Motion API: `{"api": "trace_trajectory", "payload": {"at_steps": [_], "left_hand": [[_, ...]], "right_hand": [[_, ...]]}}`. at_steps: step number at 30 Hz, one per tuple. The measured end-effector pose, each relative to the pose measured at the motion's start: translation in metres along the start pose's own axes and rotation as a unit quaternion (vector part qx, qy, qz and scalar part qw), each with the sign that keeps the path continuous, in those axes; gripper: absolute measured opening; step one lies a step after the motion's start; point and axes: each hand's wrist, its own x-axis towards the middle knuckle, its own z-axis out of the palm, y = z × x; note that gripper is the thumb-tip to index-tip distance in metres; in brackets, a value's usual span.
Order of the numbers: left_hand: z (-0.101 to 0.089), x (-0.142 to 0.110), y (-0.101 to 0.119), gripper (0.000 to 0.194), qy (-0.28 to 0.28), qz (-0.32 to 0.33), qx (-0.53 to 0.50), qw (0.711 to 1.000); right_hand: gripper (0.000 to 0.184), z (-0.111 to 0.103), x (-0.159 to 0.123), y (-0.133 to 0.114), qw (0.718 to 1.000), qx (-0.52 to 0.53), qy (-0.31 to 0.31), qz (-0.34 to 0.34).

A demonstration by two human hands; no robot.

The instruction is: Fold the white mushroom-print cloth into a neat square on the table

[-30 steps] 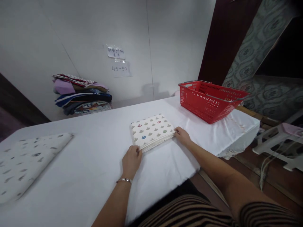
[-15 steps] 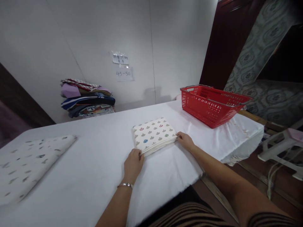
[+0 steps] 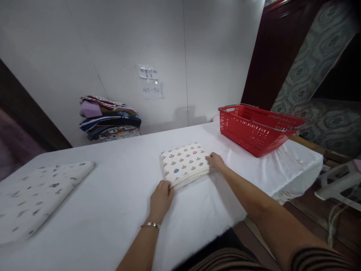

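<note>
A white cloth (image 3: 186, 162), printed with grey, red, blue and green mushroom shapes, lies folded into a flat, layered rectangle in the middle of the table. At its near left corner, my left hand (image 3: 162, 195) pinches the edge between closed fingers. My right hand (image 3: 216, 162) holds the right edge, its thumb and fingers closed at the side of the fold. Farther left lies a second white printed cloth (image 3: 42, 195), spread flatter and larger, with neither hand on it.
A red plastic basket (image 3: 259, 137) with metal handles stands at the table's back right. Behind the table's back left edge rises a pile of folded fabrics (image 3: 109, 118). White cloth covers the table (image 3: 118, 210). A white stool (image 3: 337, 184) is beyond its right end.
My right hand has shifted from the near right corner of the folded cloth a little farther up its right edge. My left hand stays at the near left corner. The view has swung slightly.
</note>
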Motion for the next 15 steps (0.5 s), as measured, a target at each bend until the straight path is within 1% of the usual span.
{"api": "trace_trajectory", "payload": {"at_steps": [5, 8, 10, 15], "left_hand": [[0.0, 0.0, 0.0, 0.006, -0.014, -0.017, 0.001, 1.0], [0.001, 0.0, -0.001, 0.007, -0.016, -0.018, -0.014, 1.0], [0.002, 0.0, -0.002, 0.007, -0.01, -0.014, -0.015, 1.0], [0.001, -0.002, 0.0, 0.005, 0.025, 0.009, -0.02, 0.999]], "right_hand": [[0.028, 0.007, -0.001, 0.012, 1.0, -0.007, 0.014, -0.004], [0.029, 0.006, 0.003, 0.013, 1.0, -0.015, 0.002, -0.011], [0.03, 0.003, 0.007, 0.012, 1.0, -0.025, -0.013, -0.011], [0.039, -0.003, 0.009, 0.007, 0.997, -0.058, -0.043, -0.005]]}}
